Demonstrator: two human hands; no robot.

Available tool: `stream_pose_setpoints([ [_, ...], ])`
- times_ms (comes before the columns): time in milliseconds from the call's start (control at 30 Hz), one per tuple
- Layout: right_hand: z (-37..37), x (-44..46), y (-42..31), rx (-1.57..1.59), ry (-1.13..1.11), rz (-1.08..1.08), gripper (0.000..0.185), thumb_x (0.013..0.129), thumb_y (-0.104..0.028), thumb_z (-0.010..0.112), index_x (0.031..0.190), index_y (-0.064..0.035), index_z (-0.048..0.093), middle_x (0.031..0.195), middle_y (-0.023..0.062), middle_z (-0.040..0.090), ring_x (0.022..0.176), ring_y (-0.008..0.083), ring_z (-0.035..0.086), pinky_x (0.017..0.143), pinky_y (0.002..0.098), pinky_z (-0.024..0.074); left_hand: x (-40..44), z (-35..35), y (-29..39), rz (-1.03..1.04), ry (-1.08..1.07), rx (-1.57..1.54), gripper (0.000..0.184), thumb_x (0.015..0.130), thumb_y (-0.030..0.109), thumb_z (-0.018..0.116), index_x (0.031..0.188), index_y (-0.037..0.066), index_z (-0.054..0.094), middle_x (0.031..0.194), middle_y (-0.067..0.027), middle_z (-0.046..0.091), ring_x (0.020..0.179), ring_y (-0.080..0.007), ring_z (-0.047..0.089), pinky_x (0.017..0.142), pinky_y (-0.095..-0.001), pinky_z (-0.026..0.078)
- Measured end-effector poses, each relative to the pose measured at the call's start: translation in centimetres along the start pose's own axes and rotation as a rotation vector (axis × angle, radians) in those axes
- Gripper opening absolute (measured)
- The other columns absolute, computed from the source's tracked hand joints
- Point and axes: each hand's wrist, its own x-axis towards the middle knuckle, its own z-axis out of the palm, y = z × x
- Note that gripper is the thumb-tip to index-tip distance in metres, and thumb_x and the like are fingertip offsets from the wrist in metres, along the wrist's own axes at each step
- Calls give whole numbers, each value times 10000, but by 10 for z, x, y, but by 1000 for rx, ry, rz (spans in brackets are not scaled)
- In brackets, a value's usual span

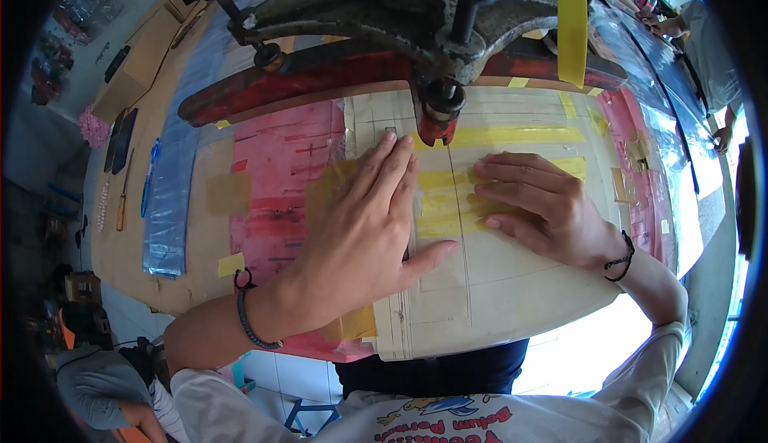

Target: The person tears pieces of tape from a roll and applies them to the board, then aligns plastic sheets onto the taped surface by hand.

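A pale board [432, 283] marked with pencil lines and strips of yellow tape [512, 134] lies in front of me. My left hand [372, 211] rests flat on it, fingers pointing away and thumb spread to the right, at the edge of a pink sheet [276, 227]. To the right, my right hand [544, 203] lies on the board beside the tape with its fingers apart and slightly bent. Between and just beyond my fingertips is the red notched foot [437, 127] of a metal machine. Neither hand holds anything.
The machine's red bar [320, 79] crosses above the board. At the left lie a blue plastic strip [180, 187], a blue pen [150, 177] and a wooden-handled tool [122, 203]. A person [708, 51] is at the upper right, another person [104, 387] at the lower left.
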Motion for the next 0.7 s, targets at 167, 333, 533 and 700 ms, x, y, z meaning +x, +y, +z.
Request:
stream_pose_setpoints([
  [167,-2,2,-2,-72,2,22,320,826,-156,806,1105,-15,735,1265,178,678,1210,373,619,1007,442,531,-1,0,0,-2,-2,13,855,863,477,750,1321,-201,499,1439,-322,458,1435,-428,389,1159,-490,373],
  [333,0,0,-1,-60,-1,9,309,827,-162,806,1091,-14,742,1275,186,672,1215,370,617,1003,447,533,0,-8,-4,-12,-35,-26,814,862,465,750,1385,-101,487,1471,-317,413,1424,-465,373,1175,-531,343],
  [533,0,-1,2,-30,-27,-63,290,828,-152,802,1077,-13,747,1271,184,673,1213,366,619,1003,441,535,-1,-10,-9,-21,-76,-17,814,862,454,749,1441,-37,455,1517,-312,342,1438,-486,326,1185,-553,312],
  [700,3,-3,6,10,-41,-96,287,825,-139,800,1074,-8,745,1264,181,675,1211,363,619,999,440,537,-2,-13,-10,-16,-134,39,900,870,529,719,1495,-33,395,1561,-322,278,1460,-487,292,1198,-548,291],
])
